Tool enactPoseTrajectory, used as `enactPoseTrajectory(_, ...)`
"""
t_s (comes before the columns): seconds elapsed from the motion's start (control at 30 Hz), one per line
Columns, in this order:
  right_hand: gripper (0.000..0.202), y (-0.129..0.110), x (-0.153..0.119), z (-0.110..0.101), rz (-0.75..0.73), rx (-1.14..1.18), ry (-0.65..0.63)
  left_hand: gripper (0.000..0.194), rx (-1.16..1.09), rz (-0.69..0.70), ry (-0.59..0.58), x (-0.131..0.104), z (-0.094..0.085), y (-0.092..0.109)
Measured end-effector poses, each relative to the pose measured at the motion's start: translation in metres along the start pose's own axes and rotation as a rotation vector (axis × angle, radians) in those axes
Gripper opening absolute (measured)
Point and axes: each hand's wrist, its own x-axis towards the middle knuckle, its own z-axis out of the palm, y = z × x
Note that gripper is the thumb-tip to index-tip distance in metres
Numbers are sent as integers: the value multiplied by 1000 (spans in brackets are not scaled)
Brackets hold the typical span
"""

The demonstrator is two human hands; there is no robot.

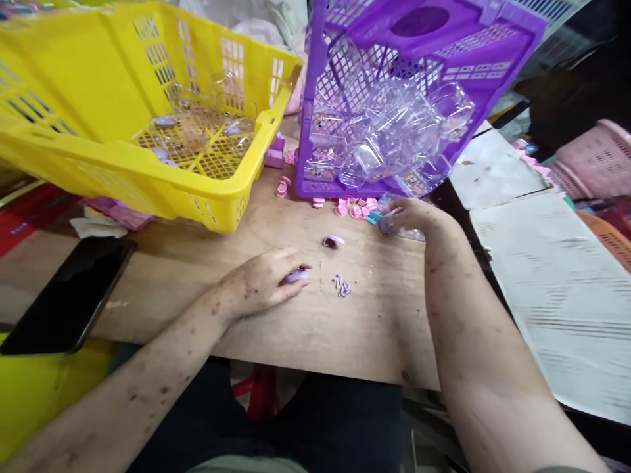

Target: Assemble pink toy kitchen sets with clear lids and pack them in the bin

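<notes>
My left hand (pixel 263 279) rests on the wooden table with its fingers closed around a smooth light-purple plastic piece (pixel 297 276). Another small purple piece with a dark inside (pixel 334 241) lies just beyond it. To the right of that hand is a little heap of thin purple parts (pixel 342 286). My right hand (pixel 410 215) reaches down at a clear plastic bag or tray (pixel 401 230) of small pale-purple bits, in front of the purple basket. Its fingers are bent together, and whatever is between the tips is hidden.
A yellow basket (pixel 231 203) with a few clear cases stands at the left. The tilted purple basket (pixel 305 157) holds many clear plastic cases (pixel 394 131). Small pink pieces (pixel 355 210) lie before it. A black phone (pixel 69 295) lies at the left edge; cardboard (pixel 552 263) is at right.
</notes>
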Motion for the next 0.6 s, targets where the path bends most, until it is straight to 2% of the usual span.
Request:
enactPoseTrajectory(0.1,15,-3,5,-5,60,9,-121,24,1,-42,131,2,3,2)
enactPoseTrajectory(0.23,22,-4,-3,-7,78,37,-101,21,-74,-127,273,3,3,6)
enactPoseTrajectory(0.37,21,1,-19,-11,88,104,46,14,-212,-200,294,4,-1,11)
enactPoseTrajectory(0.5,21,5,-39,-19,61,281,236,32,-346,-262,214,3,-1,13)
enactPoseTrajectory(0.6,21,0,-61,-21,-19,497,368,31,-423,-274,206,3,2,11)
